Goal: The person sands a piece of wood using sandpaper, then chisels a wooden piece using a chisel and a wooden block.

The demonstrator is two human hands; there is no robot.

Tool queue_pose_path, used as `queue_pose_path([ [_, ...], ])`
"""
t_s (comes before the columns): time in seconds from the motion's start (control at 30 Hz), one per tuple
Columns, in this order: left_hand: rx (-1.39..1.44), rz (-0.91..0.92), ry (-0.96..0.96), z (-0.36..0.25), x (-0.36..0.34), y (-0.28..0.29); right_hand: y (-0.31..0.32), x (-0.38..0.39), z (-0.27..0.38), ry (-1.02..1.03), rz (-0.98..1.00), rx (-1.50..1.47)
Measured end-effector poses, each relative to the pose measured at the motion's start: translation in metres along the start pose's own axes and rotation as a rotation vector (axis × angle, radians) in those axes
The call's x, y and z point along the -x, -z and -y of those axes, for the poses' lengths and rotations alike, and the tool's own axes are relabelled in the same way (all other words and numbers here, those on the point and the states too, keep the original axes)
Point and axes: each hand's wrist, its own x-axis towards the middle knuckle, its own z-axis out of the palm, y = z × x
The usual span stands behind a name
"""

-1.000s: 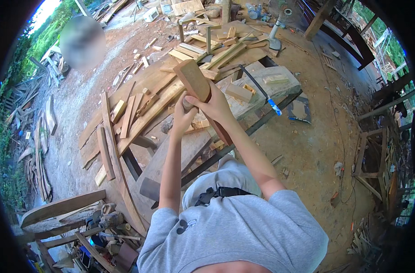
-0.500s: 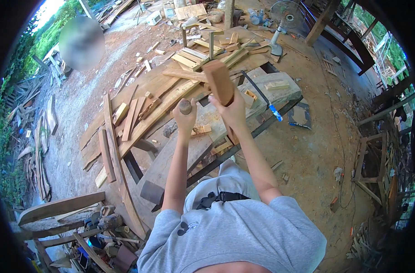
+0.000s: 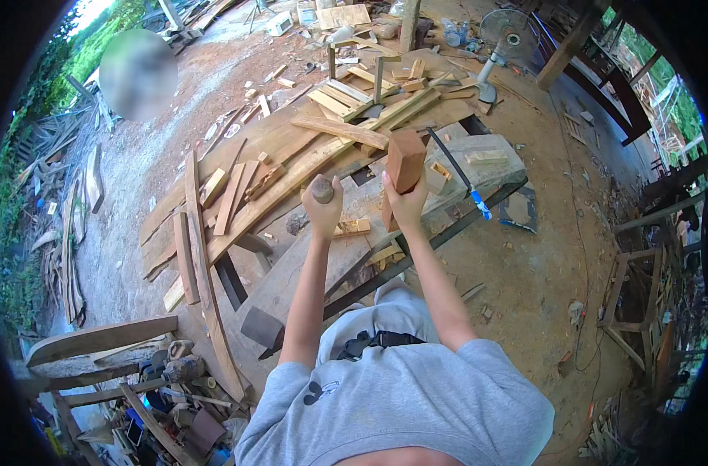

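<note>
My left hand (image 3: 324, 216) is closed around a round wooden tool handle (image 3: 321, 189), its blunt end pointing up; the tool's lower part is hidden by the fist. Beside it on the right, my right hand (image 3: 408, 206) grips a brown wooden mallet (image 3: 407, 159) close under its blocky head. Part of the mallet's handle shows below that hand. Both hands are over a thick, weathered plank bench (image 3: 338, 260). A small pale wood piece (image 3: 352, 227) with a notch lies on the bench just beyond my left wrist.
A saw with a blue-taped handle (image 3: 480, 203) lies across the bench's right part. Boards and offcuts (image 3: 315, 167) cover the far left side. A dark block (image 3: 261, 328) sits at the bench's near left end. A standing fan (image 3: 488, 85) is farther back.
The mallet has come down nearer my left hand, its head turned more upright. The whole view has shifted a little, so the bench appears farther right.
</note>
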Motion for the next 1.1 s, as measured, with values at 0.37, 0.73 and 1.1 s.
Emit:
queue_pose_path([
  [0.37,-0.001,-0.038,-0.02,0.004,-0.002,0.004,0.0,0.007,-0.025,-0.03,0.053,0.081],
  [0.73,-0.022,-0.029,-0.017,0.0,-0.005,0.0,0.0,0.009,-0.027,-0.031,0.077,0.116],
  [1.1,-0.027,-0.022,-0.025,-0.001,-0.004,0.0,0.0,0.01,-0.023,-0.041,0.046,0.096],
])
